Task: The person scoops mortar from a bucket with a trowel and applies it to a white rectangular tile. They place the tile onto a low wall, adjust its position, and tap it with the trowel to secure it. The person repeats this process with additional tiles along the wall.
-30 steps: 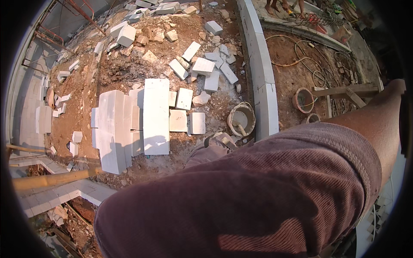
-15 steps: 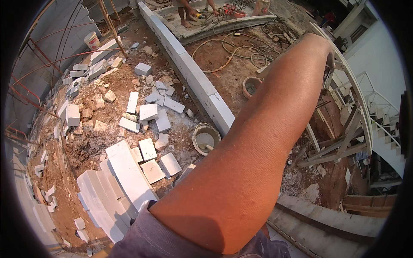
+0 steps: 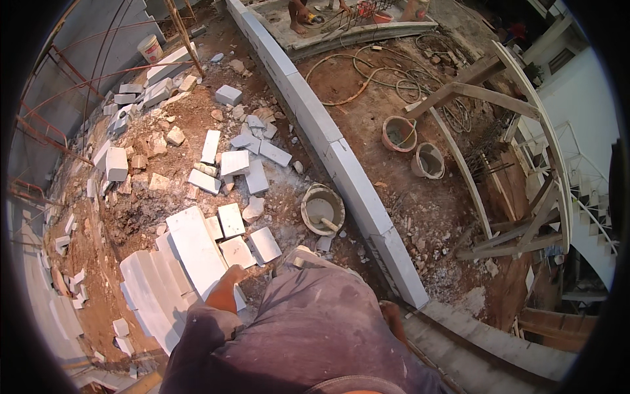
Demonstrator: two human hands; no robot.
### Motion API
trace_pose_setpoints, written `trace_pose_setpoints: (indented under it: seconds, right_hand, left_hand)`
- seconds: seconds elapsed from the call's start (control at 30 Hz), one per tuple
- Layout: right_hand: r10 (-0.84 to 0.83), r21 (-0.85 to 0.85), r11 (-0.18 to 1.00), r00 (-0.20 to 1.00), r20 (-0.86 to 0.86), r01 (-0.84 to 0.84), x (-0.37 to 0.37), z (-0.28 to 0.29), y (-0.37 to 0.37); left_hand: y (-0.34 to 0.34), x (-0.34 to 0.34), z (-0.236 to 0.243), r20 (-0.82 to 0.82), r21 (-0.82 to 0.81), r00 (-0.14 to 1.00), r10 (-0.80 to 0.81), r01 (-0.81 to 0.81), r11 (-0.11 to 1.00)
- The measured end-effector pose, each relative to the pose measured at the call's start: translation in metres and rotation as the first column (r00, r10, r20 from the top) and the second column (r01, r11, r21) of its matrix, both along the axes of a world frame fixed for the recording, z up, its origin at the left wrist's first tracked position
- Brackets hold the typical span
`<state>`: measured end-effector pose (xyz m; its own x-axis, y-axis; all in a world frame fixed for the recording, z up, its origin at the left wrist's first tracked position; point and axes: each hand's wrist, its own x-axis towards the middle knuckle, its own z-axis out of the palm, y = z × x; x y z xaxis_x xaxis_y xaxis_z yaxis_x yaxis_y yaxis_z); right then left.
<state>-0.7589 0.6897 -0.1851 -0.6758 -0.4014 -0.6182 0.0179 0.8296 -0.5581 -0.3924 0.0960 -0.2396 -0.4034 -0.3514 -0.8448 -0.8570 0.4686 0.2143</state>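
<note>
My left hand (image 3: 235, 273) hangs low at my left side, out past the sleeve of my dusty purple-grey shirt. It overlaps the edge of a long white block (image 3: 195, 243) and lies near a square white block (image 3: 237, 252); I cannot tell whether it touches either. Its fingers are too small to make out. On the other side, what looks like my right hand (image 3: 394, 319) shows beside the shirt, close to the end of the low block wall (image 3: 354, 176). Its fingers are hidden. A mortar bucket (image 3: 305, 217) with a handled tool (image 3: 329, 224) in it stands ahead.
Broken white blocks (image 3: 256, 176) litter the dirt at left. Two buckets (image 3: 398, 133) stand beyond the wall. A coiled hose (image 3: 354, 59) and timber frame (image 3: 554, 151) lie to the right. A co-worker's hand (image 3: 345, 6) and a yellow tool (image 3: 315, 18) show at the far end.
The large bare arm that crossed the view has dropped away, uncovering the wall, both far buckets and my shirt. My left hand now appears at lower left. The scene has shifted slightly rightward.
</note>
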Motion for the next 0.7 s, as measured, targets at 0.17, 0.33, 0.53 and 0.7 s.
trace_pose_setpoints:
  seconds: [0.17, 0.33, 0.53, 0.7]
  right_hand:
    - [0.873, 0.586, 0.454, 0.465, -0.144, -0.671, -0.044, -0.022, 0.003]
    - [-0.358, 0.246, 0.915, 0.926, 0.122, 0.321, -0.104, 0.035, -0.121]
    - [-0.211, -0.034, 0.975, 0.965, 0.156, 0.219, -0.167, 0.051, -0.206]
    - [-0.109, -0.11, 0.987, 0.99, 0.089, 0.119, -0.148, 0.049, -0.238]
  left_hand:
    - [0.076, 0.129, 0.012, 0.121, 0.086, 0.984, 0.127, -0.138, 0.987]
    - [0.073, 0.058, -0.002, -0.07, 0.018, 0.934, 0.349, -0.349, 0.937]
    - [0.009, -0.155, 0.05, -0.493, 0.338, 0.634, 0.596, -0.492, 0.803]
    - [-0.036, -0.214, 0.121, -0.539, 0.393, 0.58, 0.611, -0.468, 0.792]
